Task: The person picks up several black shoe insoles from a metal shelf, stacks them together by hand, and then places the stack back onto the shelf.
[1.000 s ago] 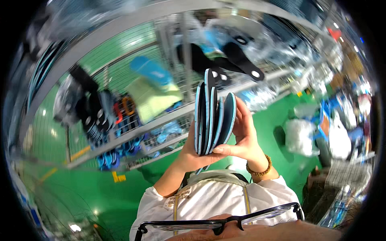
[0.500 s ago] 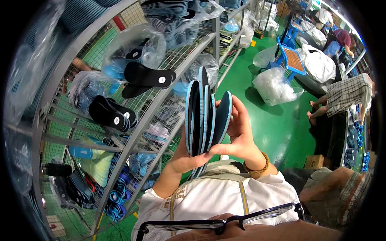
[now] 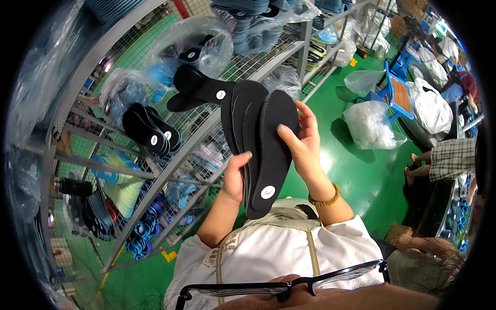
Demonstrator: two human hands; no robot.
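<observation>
Several black shoe insoles point(image 3: 275, 147) are fanned out between my hands, their dark top faces turned up toward me. A round white label sits at the heel of the nearest one. My left hand point(image 3: 235, 178) grips the stack's left edge near the heels, its thumb lying over the edge. My right hand point(image 3: 306, 144) holds the top insole by its right side near the forefoot, thumb on the upper face and fingers behind. Just past the stack, a loose pair of black insoles point(image 3: 196, 88) with a white label rests on the wire shelf.
A grey metal rack point(image 3: 204, 139) with mesh shelves runs along my left, holding bagged blue insole stacks point(image 3: 245, 31) and another black pair point(image 3: 150, 129). On the green floor to the right are a stuffed plastic bag point(image 3: 369, 124) and a blue chair point(image 3: 398, 93). People work at the far right.
The insole stack has tipped from edge-on to face-up, showing the black tops and the heel label. My right thumb has moved from the lower end up onto the top insole.
</observation>
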